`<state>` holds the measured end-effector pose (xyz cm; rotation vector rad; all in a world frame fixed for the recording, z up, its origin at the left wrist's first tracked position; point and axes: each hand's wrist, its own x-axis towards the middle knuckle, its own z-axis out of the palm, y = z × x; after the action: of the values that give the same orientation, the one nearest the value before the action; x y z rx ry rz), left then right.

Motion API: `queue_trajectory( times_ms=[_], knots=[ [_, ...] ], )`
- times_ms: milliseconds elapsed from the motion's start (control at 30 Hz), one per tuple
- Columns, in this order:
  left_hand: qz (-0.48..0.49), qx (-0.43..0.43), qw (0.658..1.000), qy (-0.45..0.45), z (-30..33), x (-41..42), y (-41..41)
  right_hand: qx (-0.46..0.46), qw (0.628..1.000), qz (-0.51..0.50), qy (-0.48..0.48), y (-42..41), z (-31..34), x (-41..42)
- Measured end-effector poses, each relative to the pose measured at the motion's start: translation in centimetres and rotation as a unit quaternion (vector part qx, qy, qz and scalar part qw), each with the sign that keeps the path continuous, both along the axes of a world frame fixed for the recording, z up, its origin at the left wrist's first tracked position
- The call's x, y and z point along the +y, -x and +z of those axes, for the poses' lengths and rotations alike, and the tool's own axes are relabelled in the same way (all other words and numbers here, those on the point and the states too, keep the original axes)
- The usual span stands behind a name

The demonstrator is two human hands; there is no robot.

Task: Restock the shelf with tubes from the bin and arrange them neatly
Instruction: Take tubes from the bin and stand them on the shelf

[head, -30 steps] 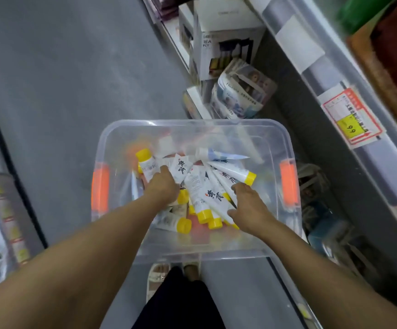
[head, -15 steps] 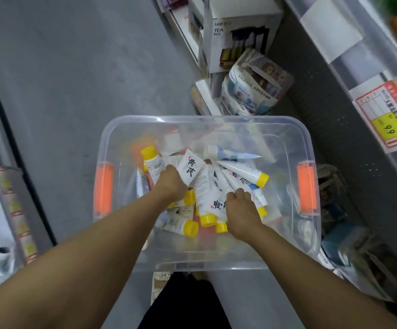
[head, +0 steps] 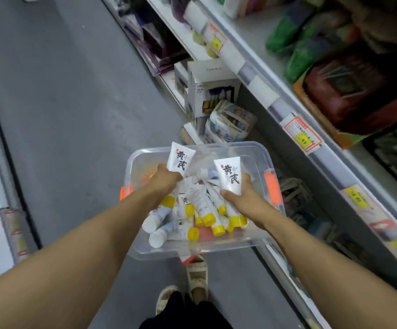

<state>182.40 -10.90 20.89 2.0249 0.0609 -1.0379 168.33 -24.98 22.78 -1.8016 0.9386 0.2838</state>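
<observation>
A clear plastic bin point(head: 259, 153) with orange handles sits on the floor below me, holding several white tubes point(head: 202, 205) with yellow or white caps. My left hand point(head: 163, 180) grips one white tube point(head: 181, 159) with black characters, raised above the bin's far left side. My right hand point(head: 245, 200) grips another such tube point(head: 229, 176), flat end up, over the bin's middle. The shelf point(head: 252, 41) runs along the right.
White tea pot boxes point(head: 208, 86) and a wrapped pack point(head: 230, 122) stand on the low shelf beyond the bin. Price tags point(head: 302, 134) line the shelf edge, with green and dark goods point(head: 311, 48) above. Grey aisle floor point(head: 62, 91) lies to the left; my sandalled feet point(head: 196, 274) are below.
Both hands have lifted out of the heap, each bringing up one white tube. The view has tilted up, showing more of the shelf.
</observation>
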Motion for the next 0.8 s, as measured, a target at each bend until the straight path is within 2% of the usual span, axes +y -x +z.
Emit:
queue_trajectory(
  times_ms=[67, 267, 367, 567, 800],
  knots=[
    [0.019, -0.010, 0.999, 0.034, 3.0, 0.3, -0.3, -0.039, 0.998, -0.044, 0.005, -0.1, 3.1, 0.4],
    [-0.029, -0.052, 0.992, 0.112, 11.4, 1.1, -0.5, -0.107, 0.983, -0.145, -0.019, -0.3, 12.2, 1.2],
    [-0.030, -0.101, 0.985, 0.134, 15.7, 0.8, 0.1, -0.144, 0.979, -0.138, 0.032, 0.5, 16.6, 1.5],
    [-0.088, -0.226, 0.958, 0.150, 23.7, -0.1, 1.9, -0.200, 0.950, -0.131, 0.201, 3.3, 24.5, 2.2],
    [-0.165, -0.272, 0.932, 0.175, 31.4, -3.1, 5.4, -0.210, 0.921, -0.179, 0.274, 8.5, 31.1, 1.8]
  ],
)
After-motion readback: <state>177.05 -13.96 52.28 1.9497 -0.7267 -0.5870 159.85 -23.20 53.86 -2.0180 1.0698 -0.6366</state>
